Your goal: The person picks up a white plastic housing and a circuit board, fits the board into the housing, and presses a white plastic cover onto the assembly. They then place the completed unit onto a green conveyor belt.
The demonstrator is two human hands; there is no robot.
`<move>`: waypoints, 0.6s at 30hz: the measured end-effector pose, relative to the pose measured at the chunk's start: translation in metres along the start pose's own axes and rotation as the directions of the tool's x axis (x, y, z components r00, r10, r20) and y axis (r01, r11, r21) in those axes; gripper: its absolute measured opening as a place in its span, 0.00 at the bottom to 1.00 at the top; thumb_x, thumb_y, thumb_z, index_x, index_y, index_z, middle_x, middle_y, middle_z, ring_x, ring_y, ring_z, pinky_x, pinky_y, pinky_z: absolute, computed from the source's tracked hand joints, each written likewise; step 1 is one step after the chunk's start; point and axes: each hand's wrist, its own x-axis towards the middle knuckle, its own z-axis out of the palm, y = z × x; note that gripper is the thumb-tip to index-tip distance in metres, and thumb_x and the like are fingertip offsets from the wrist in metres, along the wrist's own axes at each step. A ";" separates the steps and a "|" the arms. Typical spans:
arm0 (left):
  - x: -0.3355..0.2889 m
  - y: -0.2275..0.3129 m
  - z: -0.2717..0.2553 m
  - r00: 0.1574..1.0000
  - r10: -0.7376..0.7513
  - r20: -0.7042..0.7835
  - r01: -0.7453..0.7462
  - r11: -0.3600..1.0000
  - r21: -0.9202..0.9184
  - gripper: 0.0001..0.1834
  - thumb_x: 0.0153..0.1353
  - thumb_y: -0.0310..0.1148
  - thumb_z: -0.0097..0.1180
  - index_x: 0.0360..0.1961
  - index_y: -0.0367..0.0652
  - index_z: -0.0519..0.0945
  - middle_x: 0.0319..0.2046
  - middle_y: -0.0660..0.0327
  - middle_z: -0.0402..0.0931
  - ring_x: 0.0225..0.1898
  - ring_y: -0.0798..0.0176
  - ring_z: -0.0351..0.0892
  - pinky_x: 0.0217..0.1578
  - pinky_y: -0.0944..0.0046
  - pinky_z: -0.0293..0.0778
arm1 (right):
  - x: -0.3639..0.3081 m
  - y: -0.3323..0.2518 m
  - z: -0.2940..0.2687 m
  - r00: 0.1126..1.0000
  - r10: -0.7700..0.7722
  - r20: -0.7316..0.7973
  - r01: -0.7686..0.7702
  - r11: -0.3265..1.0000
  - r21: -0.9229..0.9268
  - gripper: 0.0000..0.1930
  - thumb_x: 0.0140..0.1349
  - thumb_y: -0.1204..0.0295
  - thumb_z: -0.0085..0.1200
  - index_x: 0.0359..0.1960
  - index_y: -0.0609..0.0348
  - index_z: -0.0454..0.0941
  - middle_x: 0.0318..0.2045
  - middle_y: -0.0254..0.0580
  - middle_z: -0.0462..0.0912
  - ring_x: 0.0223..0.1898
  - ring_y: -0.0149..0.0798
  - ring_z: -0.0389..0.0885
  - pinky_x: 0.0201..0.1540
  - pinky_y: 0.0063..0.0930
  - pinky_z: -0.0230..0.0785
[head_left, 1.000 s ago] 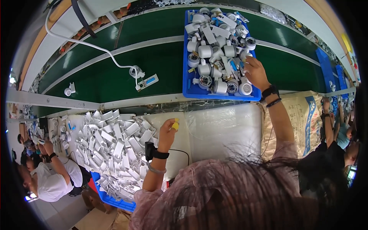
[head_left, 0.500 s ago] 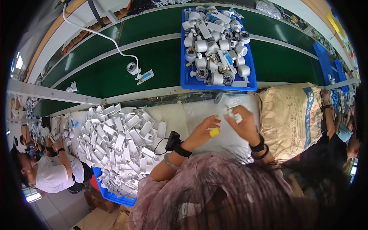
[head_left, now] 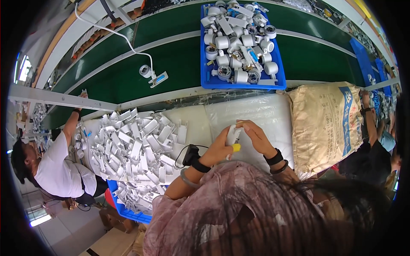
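Observation:
A white plastic part (head_left: 233, 135), long and narrow, stands between my two hands above the bench. Closed around its side is my left hand (head_left: 218, 148), with yellow tape on a finger. My right hand (head_left: 257, 137) reaches in from the other side, its fingertips closed at the part's upper end; its thumb is partly hidden. A large heap of white plastic housings (head_left: 136, 143) lies to the left of my left hand. Beyond my hands, a blue tray (head_left: 239, 86) is piled with white round-headed lamp-like units (head_left: 241, 77).
A brown paper sack (head_left: 322, 128) lies right of the plastic-covered bench (head_left: 252, 111). Below the heap is a blue bin (head_left: 124, 213). One corded unit (head_left: 146, 71) sits on the green belt (head_left: 179, 64). A person in white (head_left: 60, 170) works at left; another person's arm (head_left: 369, 115) shows at right.
The right hand has moved left to meet the left hand; the white part now stands between them. A grey round-ended object near the right hand is gone from view. The person at left reaches toward the belt.

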 end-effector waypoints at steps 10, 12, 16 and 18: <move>-0.014 0.034 -0.011 0.961 0.081 0.264 -0.011 0.966 -0.257 0.35 0.64 0.34 0.51 0.70 0.40 0.54 0.28 0.62 0.67 0.19 0.71 0.68 0.21 0.70 0.70 | 0.004 0.008 -0.004 0.867 0.038 0.496 -0.159 0.966 0.203 0.17 0.73 0.65 0.42 0.52 0.65 0.74 0.48 0.41 0.77 0.50 0.34 0.74 0.54 0.28 0.65; -0.013 0.034 -0.016 0.957 0.120 0.264 -0.053 0.968 -0.247 0.35 0.64 0.36 0.49 0.70 0.39 0.54 0.28 0.62 0.68 0.19 0.70 0.67 0.19 0.71 0.69 | -0.002 0.012 -0.003 0.833 0.023 0.553 -0.197 0.946 0.257 0.17 0.73 0.65 0.42 0.52 0.66 0.74 0.46 0.40 0.79 0.50 0.33 0.74 0.54 0.28 0.65; -0.020 0.040 -0.022 0.976 0.042 0.215 0.014 0.968 -0.250 0.28 0.67 0.38 0.45 0.65 0.36 0.60 0.27 0.60 0.72 0.17 0.71 0.67 0.19 0.70 0.67 | -0.012 0.010 -0.004 0.795 0.052 0.604 -0.357 0.845 0.397 0.16 0.71 0.63 0.48 0.43 0.66 0.77 0.35 0.37 0.82 0.40 0.33 0.79 0.48 0.30 0.71; -0.022 0.039 -0.027 0.977 -0.038 0.209 0.084 0.973 -0.216 0.23 0.68 0.36 0.44 0.61 0.37 0.64 0.29 0.62 0.71 0.19 0.71 0.68 0.20 0.71 0.68 | -0.016 0.001 -0.005 0.810 0.010 0.586 -0.354 0.804 0.477 0.16 0.69 0.62 0.51 0.40 0.66 0.77 0.30 0.34 0.82 0.35 0.32 0.80 0.44 0.31 0.73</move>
